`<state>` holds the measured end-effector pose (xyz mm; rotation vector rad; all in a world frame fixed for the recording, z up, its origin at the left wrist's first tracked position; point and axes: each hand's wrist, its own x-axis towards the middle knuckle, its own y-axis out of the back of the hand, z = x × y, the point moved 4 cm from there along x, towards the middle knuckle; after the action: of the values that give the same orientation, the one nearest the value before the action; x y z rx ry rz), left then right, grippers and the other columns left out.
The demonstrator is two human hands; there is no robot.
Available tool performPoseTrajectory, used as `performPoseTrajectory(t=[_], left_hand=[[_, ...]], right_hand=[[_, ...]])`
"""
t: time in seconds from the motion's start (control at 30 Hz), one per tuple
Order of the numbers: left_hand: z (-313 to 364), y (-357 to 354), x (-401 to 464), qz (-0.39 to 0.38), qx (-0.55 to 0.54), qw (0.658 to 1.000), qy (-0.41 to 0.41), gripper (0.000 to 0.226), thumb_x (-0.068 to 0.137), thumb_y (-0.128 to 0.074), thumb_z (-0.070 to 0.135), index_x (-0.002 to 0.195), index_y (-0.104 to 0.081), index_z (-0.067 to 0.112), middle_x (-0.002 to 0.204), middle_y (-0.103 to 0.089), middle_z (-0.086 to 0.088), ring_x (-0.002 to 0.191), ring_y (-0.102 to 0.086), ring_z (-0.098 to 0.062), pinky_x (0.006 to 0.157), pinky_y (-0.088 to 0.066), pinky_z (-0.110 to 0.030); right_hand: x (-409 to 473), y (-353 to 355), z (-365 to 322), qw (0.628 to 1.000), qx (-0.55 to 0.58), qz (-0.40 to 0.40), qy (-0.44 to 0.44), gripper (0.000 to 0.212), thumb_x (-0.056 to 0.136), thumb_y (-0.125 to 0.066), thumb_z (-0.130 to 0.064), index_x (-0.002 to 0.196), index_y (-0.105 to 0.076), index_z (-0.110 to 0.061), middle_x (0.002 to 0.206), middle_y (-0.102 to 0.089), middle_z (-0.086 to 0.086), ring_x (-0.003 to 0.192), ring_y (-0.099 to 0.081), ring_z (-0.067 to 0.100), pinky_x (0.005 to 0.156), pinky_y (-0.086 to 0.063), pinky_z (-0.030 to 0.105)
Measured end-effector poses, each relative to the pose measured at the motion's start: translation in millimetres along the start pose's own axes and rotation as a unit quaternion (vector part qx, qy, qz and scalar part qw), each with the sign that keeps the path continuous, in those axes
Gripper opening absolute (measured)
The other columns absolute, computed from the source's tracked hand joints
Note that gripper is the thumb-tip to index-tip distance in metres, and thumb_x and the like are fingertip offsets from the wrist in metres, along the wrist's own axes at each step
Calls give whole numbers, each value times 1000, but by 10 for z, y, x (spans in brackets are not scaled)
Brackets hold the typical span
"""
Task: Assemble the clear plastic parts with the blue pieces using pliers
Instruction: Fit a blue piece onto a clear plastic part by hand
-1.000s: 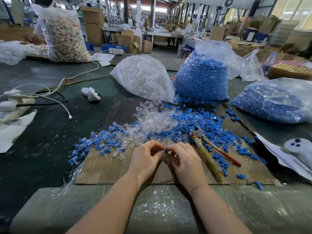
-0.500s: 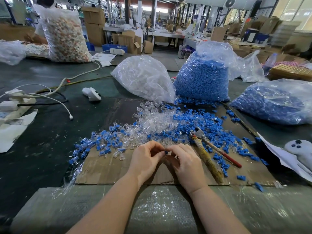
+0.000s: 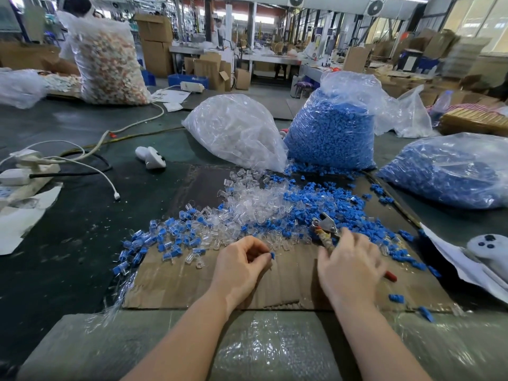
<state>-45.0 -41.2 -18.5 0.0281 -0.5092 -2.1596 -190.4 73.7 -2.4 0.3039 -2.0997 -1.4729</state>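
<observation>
Since half a second ago the hands have parted: the right hand (image 3: 350, 266) has swung out toward three o'clock and now lies over the pliers (image 3: 325, 229), fingers spread and relaxed across the handles; whether it grips them yet cannot be told. Only the metal head of the pliers and a red handle tip (image 3: 390, 276) show past the hand. The left hand (image 3: 242, 266) stays near the middle of the cardboard sheet (image 3: 176, 284), pinching a small blue piece (image 3: 272, 255) between thumb and forefinger.

At twelve o'clock from the hands a loose heap of clear plastic parts (image 3: 255, 200) mingles with scattered blue pieces (image 3: 316, 199), spreading across the cardboard toward ten o'clock and three o'clock. Behind the heap stand a bag of clear parts (image 3: 236, 130) and, just beside it, a bag of blue pieces (image 3: 332, 127); a second blue-filled bag (image 3: 450, 171) lies at two o'clock. On the dark desk (image 3: 68, 229), at ten o'clock, sit a white controller (image 3: 151, 158), a power strip (image 3: 30, 171) and trailing white cables (image 3: 110, 182). Another white controller (image 3: 488, 247) rests on paper at three o'clock. Bubble wrap (image 3: 261, 345) covers the near desk edge under the forearms.
</observation>
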Motion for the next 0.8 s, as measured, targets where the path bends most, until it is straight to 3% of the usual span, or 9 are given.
performPoseTrajectory(t=[0.13, 0.23, 0.33, 0.5, 0.57, 0.63, 0.8], left_hand=[[1, 4, -2, -1, 9, 1000, -6, 9, 81, -68, 8, 81, -66, 16, 74, -66, 6, 66, -59, 8, 61, -44, -6], [5, 10, 0, -1, 6, 1000, -4, 10, 81, -68, 7, 80, -66, 17, 74, -66, 6, 66, -58, 9, 61, -44, -5], [8, 18, -4, 0, -7, 1000, 5, 12, 81, -68, 5, 79, -65, 17, 73, -66, 6, 65, -58, 9, 61, -44, -6], [6, 31, 23, 12, -34, 999, 28, 8, 83, -66, 4, 83, -65, 12, 73, -65, 4, 61, -56, 10, 59, -43, -6], [3, 45, 43, 21, -79, 995, 52, 6, 83, -65, 2, 86, -65, 7, 74, -65, -1, 57, -57, 9, 56, -43, -6], [2, 63, 60, 27, -126, 988, 82, 7, 83, -65, 2, 89, -65, 6, 79, -66, -6, 59, -60, 3, 54, -44, -7], [-13, 89, 70, 38, -201, 969, 138, 5, 85, -63, 3, 88, -65, 7, 75, -67, -7, 54, -62, -2, 49, -46, -11]], right_hand=[[160, -32, 243, 978, -109, -159, -83, 70, 83, -42, -67, 132, -39, -17, 139, -38, 12, 129, -33, 30, 106, -24, 56], [208, -27, 247, 975, -119, -173, -69, 66, 84, -41, -67, 127, -43, -18, 141, -38, 10, 131, -33, 30, 106, -23, 57], [218, 41, 212, 982, -119, -143, -45, 60, 87, -39, -63, 122, -46, -15, 133, -43, 10, 124, -38, 29, 102, -30, 49], [170, 228, 22, 992, -13, -110, 56, 42, 92, -35, -57, 90, -46, -16, 95, -54, 3, 88, -51, 19, 78, -46, 31], [115, 260, -107, 982, 35, -162, 93, 39, 93, -34, -55, 83, -44, -19, 83, -52, -2, 76, -52, 14, 67, -47, 28], [41, 264, -216, 963, 93, -230, 105, 36, 95, -36, -51, 80, -45, -19, 78, -50, -4, 65, -48, 9, 54, -37, 24], [-136, 309, -365, 905, 214, -353, 99, 32, 94, -46, -38, 72, -50, -16, 63, -45, -4, 53, -40, 10, 49, -28, 25]])
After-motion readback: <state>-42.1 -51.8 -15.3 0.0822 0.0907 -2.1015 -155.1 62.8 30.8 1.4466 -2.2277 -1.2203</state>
